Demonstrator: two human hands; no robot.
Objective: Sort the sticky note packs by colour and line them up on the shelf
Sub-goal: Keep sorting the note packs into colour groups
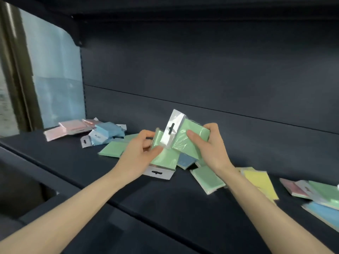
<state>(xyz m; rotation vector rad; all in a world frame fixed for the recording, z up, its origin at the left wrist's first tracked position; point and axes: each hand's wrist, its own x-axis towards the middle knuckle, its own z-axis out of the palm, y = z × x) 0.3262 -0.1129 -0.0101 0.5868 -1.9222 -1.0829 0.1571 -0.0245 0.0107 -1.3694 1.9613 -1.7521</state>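
Dark shelf (73, 162) surface, front edge nearest. Above it, right hand (209, 145) grips one green pack (192, 134), thumb on its face, fingers curled behind. Left hand (136, 154) pinches a second green pack (158, 138) touching its left side. Farther left: blue packs (108, 131), then pink packs (73, 127).

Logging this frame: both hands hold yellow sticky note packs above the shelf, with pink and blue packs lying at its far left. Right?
Not quite: the head view shows the left hand and right hand holding green packs, not yellow ones. The pink packs and blue packs do lie at the far left of the shelf.
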